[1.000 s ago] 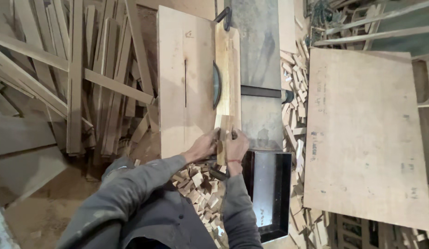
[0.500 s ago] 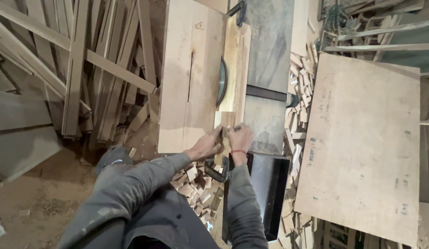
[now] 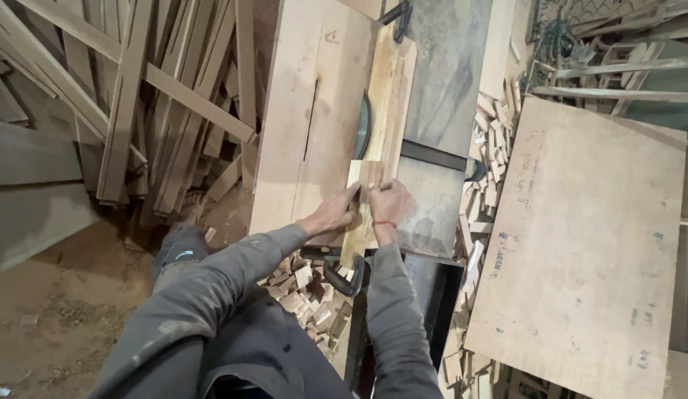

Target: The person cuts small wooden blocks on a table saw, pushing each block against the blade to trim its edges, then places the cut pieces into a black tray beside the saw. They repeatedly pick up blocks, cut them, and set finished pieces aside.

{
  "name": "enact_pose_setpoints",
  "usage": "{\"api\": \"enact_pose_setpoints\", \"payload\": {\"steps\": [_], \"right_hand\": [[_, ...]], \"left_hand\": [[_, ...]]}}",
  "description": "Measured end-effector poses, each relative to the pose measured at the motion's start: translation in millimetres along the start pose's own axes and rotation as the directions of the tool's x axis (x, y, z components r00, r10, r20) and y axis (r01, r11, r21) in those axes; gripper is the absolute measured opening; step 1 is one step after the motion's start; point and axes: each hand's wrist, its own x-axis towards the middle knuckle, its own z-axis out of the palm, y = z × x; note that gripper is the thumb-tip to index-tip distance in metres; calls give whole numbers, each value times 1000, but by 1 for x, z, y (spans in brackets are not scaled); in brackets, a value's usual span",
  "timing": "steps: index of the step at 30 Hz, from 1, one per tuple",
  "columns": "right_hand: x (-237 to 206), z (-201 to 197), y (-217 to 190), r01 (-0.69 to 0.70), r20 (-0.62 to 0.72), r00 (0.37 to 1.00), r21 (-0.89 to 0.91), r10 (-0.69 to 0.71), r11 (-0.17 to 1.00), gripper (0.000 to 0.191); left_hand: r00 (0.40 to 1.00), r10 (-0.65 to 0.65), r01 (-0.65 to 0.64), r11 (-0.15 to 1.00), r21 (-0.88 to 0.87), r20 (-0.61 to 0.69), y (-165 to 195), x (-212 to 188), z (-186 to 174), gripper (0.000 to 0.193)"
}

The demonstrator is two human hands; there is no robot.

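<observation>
On the far left lies a heap of long wooden slats [image 3: 130, 103], and right of it stands the saw table with its pale plywood top [image 3: 300, 125], where the round saw blade [image 3: 364, 125] comes up through a slot. My left hand [image 3: 331, 216] lies flat, fingers spread, pressing on the near left edge of a small wooden block [image 3: 366, 176] which rests on the table just near of the blade, and my right hand [image 3: 389, 203] presses on its near right side, holding it down without closing around it. Below my wrists a black clamp [image 3: 342, 275] hangs at the near table edge above a pile of offcuts [image 3: 303, 292], and on the far right lies a big plywood sheet [image 3: 588, 251].
</observation>
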Motion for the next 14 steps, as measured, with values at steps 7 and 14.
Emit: {"api": "enact_pose_setpoints", "payload": {"steps": [7,14], "right_hand": [[10,-1,-12,-7,9,1000,-25,8,1000,20],[1,-41,-38,-43,53,998,-68,46,997,25]], "left_hand": [[998,29,-34,996,-80,-57,6,5,0,84],[976,166,-192,961,-201,-140,2,10,9,97]]}}
